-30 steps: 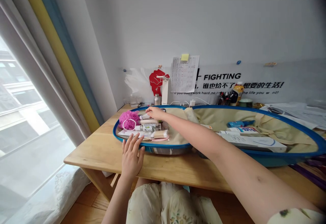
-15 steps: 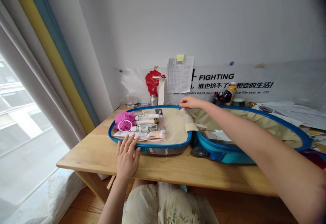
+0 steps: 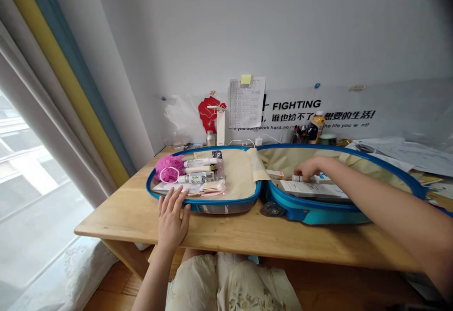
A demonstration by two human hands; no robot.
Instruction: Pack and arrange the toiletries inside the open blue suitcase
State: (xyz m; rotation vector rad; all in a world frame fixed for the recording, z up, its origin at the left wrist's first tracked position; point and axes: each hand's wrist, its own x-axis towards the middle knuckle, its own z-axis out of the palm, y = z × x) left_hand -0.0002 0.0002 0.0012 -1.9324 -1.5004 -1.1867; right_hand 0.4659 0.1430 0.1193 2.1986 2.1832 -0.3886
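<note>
An open blue suitcase (image 3: pixel 203 202) lies on the wooden table, its two halves spread side by side. My left hand (image 3: pixel 173 219) rests with fingers stretched over the near rim of the left half. In that half are a pink bath puff (image 3: pixel 169 168), a clear bottle with a printed label (image 3: pixel 198 178), a white tube (image 3: pixel 201 162) and a packet of cotton swabs (image 3: pixel 212 187). Inside the right half, my right hand (image 3: pixel 308 168) has its fingers closed on a white tube-like item (image 3: pixel 297 178), partly hidden by the hand. Below it lies a white printed box (image 3: pixel 311 189).
Along the wall stand a white desk lamp (image 3: pixel 221 127), a metal bottle (image 3: pixel 210 138), an orange-yellow bottle (image 3: pixel 316 128) and pens (image 3: pixel 299 135). Papers (image 3: pixel 392 153) lie behind the right half. A curtain (image 3: pixel 81 122) hangs at the left.
My right hand has moved right and down, from the far rim by the hinge into the right half, onto the white tube-like item. My left hand stays on the near rim.
</note>
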